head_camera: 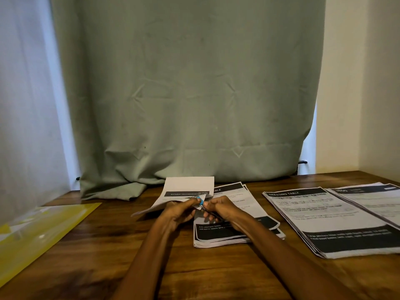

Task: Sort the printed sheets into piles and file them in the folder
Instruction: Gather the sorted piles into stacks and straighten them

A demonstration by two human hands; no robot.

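Observation:
My left hand (180,210) holds a bundle of printed sheets (186,190) lifted and curled above the table, their far edge raised. My right hand (223,210) pinches a small blue clip (200,201) at the bundle's corner, where the two hands meet. Under my right hand lies a pile of printed sheets (229,232) with black bands. Two more piles lie to the right: one headed "DRESSING TABLE" (329,221) and another (374,198) at the frame's edge. A yellow plastic folder (41,232) lies flat at the left.
All of it rests on a wooden table (129,252). A green cloth (186,94) hangs behind and spills onto the table's back edge. A white curtain (26,105) hangs on the left, and a pale wall stands on the right.

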